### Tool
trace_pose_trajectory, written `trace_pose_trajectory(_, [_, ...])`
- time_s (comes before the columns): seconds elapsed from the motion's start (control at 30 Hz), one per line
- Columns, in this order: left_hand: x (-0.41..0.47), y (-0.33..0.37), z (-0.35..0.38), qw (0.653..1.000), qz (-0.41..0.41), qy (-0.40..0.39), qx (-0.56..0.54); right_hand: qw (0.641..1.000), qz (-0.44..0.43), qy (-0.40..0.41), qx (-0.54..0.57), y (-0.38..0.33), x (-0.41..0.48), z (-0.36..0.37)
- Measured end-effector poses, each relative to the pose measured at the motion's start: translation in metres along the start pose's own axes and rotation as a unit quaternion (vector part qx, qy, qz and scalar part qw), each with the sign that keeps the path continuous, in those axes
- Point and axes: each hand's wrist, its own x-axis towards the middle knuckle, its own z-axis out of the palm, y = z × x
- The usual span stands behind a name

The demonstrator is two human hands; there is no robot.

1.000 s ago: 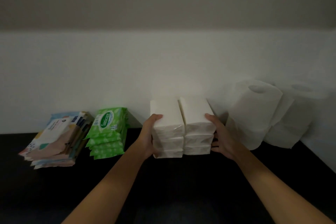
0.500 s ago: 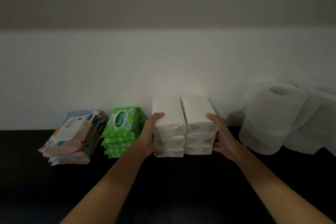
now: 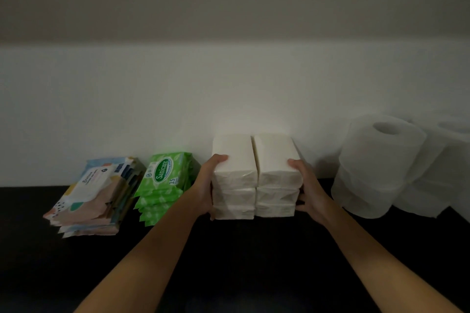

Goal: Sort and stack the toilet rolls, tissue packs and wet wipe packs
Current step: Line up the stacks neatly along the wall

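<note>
My left hand (image 3: 203, 185) and right hand (image 3: 309, 190) clasp the twin stacks of tissue packs (image 3: 256, 160) at twelve o'clock against the wall, thumbs on top. Green wet wipe packs (image 3: 162, 180) lie at ten, and toilet rolls (image 3: 376, 165), seemingly stacked, at two.

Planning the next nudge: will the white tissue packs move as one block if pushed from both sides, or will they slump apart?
Probably soft: the tissue packs show wrinkled wrap between the left hand and right hand. Two stacks of three stand side by side, so glossy layers may slip unless squeezed evenly. Likely light, being paper.
</note>
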Motion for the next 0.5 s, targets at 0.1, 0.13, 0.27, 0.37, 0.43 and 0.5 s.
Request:
trace_pose_trajectory(0.1, [0.0004, 0.0038, -0.0001, 0.999, -0.017, -0.004, 0.04, 1.0, 0.001, -0.001, -0.008, -0.002, -0.0002, -0.0012])
trace_pose_trajectory(0.13, [0.0005, 0.0047, -0.0002, 0.999, -0.018, -0.003, 0.05, 1.0, 0.002, -0.002, -0.011, -0.0027, -0.0001, -0.0018])
trace_pose_trajectory(0.27, [0.0002, 0.004, -0.0015, 0.998, -0.02, 0.005, 0.06, 1.0, 0.003, 0.002, -0.023, -0.0059, 0.0002, -0.0044])
trace_pose_trajectory(0.37, [-0.0025, 0.0009, -0.0014, 1.0, -0.004, -0.007, 0.027, 0.999, 0.005, 0.0, -0.038, -0.0078, -0.0011, -0.0036])
trace_pose_trajectory(0.43, [-0.0043, -0.001, -0.0022, 1.0, 0.002, -0.008, 0.01, 0.999, 0.008, -0.002, -0.044, -0.0093, -0.0038, -0.0023])
trace_pose_trajectory(0.5, [-0.0064, -0.0017, -0.0028, 1.0, -0.001, -0.008, 0.009, 0.999, 0.005, -0.007, -0.044, -0.0102, -0.0074, -0.0015])
